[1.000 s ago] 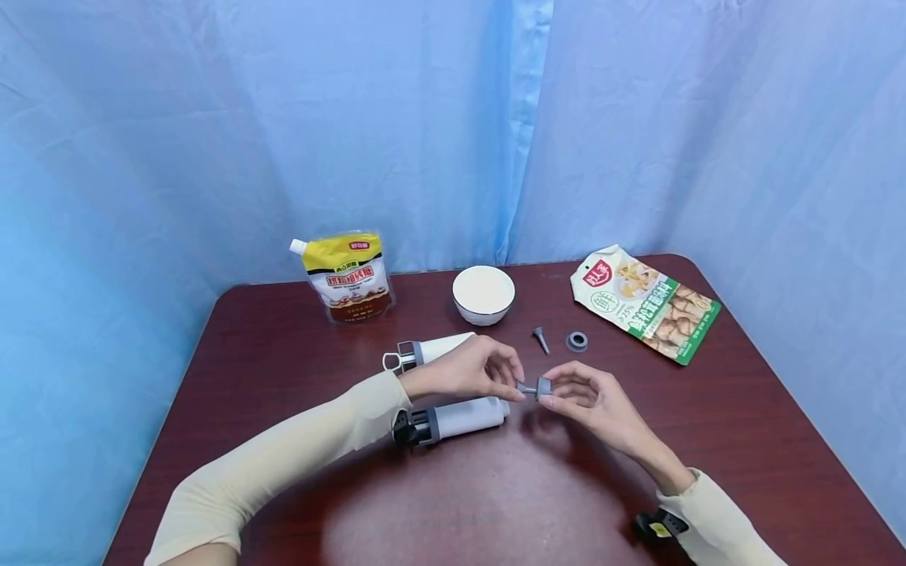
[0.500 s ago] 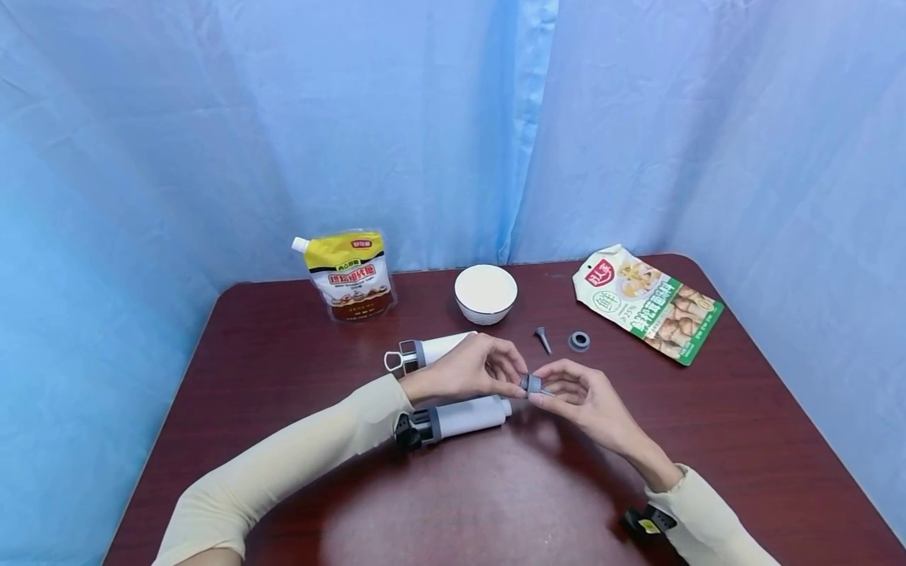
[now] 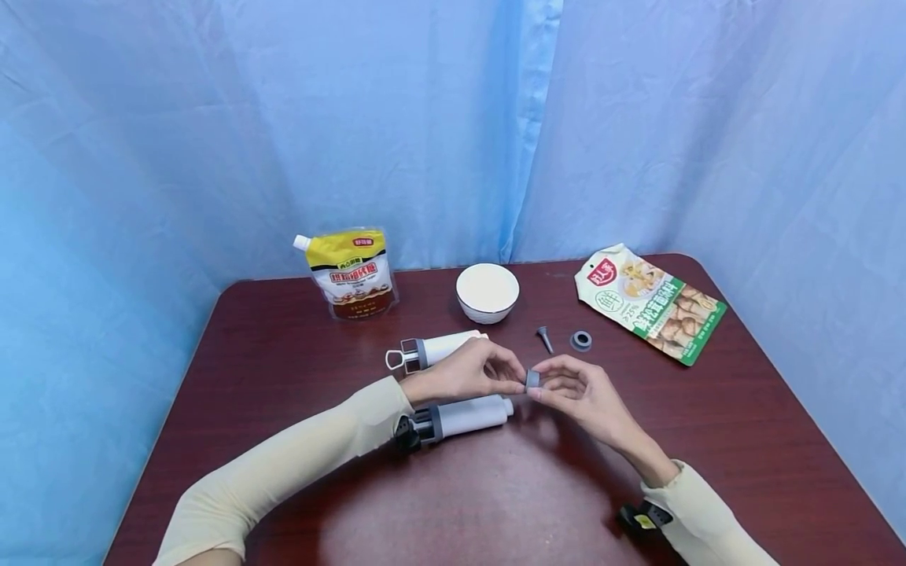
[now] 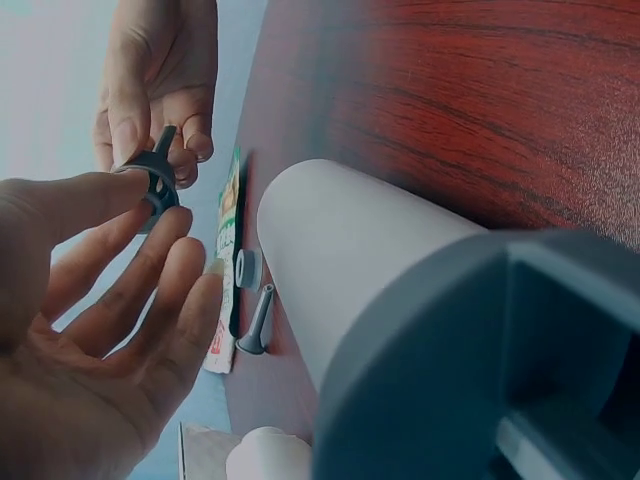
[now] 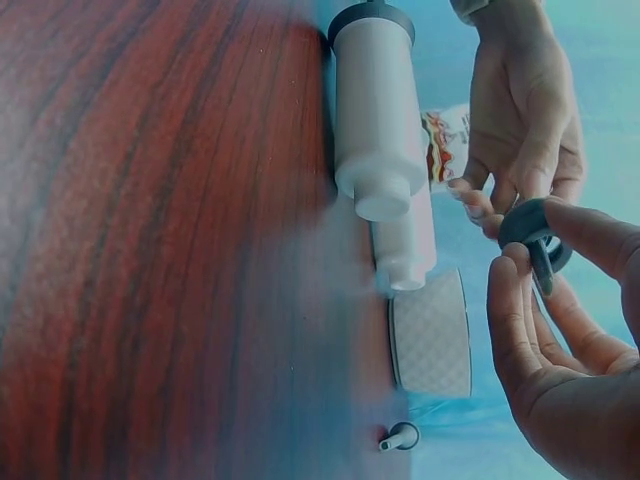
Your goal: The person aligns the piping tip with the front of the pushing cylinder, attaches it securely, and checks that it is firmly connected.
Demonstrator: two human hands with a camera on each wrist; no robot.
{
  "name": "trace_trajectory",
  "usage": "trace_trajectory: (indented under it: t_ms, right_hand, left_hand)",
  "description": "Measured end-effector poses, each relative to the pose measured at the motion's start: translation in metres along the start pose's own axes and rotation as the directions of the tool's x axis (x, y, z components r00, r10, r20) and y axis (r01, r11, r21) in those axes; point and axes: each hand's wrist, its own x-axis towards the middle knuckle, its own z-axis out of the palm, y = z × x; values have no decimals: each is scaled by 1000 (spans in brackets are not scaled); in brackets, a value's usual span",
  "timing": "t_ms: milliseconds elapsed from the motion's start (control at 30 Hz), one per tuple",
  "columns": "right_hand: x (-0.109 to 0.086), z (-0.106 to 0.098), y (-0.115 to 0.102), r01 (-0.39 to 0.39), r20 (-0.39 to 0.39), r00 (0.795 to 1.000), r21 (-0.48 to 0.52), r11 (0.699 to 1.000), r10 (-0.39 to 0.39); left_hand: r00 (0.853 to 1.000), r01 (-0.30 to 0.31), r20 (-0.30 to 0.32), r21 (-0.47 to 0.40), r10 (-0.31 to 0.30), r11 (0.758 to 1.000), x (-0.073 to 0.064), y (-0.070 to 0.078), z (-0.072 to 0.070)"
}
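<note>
Between the fingertips of both hands is a grey screw ring (image 5: 524, 219) with a narrow grey nozzle (image 5: 541, 265) poking through it. My left hand (image 3: 467, 371) pinches it from the left with thumb and forefinger. From the other side, the thumb and fingers of my right hand (image 3: 583, 393) grip the ring's edge, and the nozzle tip points towards the right palm in the right wrist view. Below my left forearm lies a white-barrelled syringe (image 3: 473, 415) with a grey collar. A second such syringe (image 3: 446, 346), with a loop handle, lies behind the left hand and is partly hidden.
A spare grey nozzle (image 3: 544, 339) and a spare grey ring (image 3: 581, 340) lie beyond the hands. A white bowl (image 3: 487, 313) stands at the back, with a yellow-topped spout pouch (image 3: 354, 275) to its left. A green and white packet (image 3: 651, 303) lies at the right.
The nozzle stem first showed left of the ring; half a second ago its tip stuck out to the right. The right hand has shifted slightly left, and both hands now meet at the ring.
</note>
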Motion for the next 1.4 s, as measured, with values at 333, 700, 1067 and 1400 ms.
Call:
trace_trajectory:
  t_ms: [333, 700, 1067, 1400]
  right_hand:
    - [3, -1, 2, 1, 0, 1000, -10, 1000, -1]
    - [3, -5, 5, 4, -11, 1000, -56, 998, -4]
    - [5, -7, 10, 23, -18, 1000, -59, 998, -24]
    - [4, -7, 13, 22, -17, 1000, -84, 996, -23]
  left_hand:
    - [998, -17, 54, 31, 16, 999, -2, 1, -2]
    - [999, -1, 50, 86, -3, 996, -17, -5, -13]
    - [995, 89, 7, 369, -98, 925, -49, -4, -15]
    - [988, 142, -14, 461, -153, 876, -72, -8, -7]
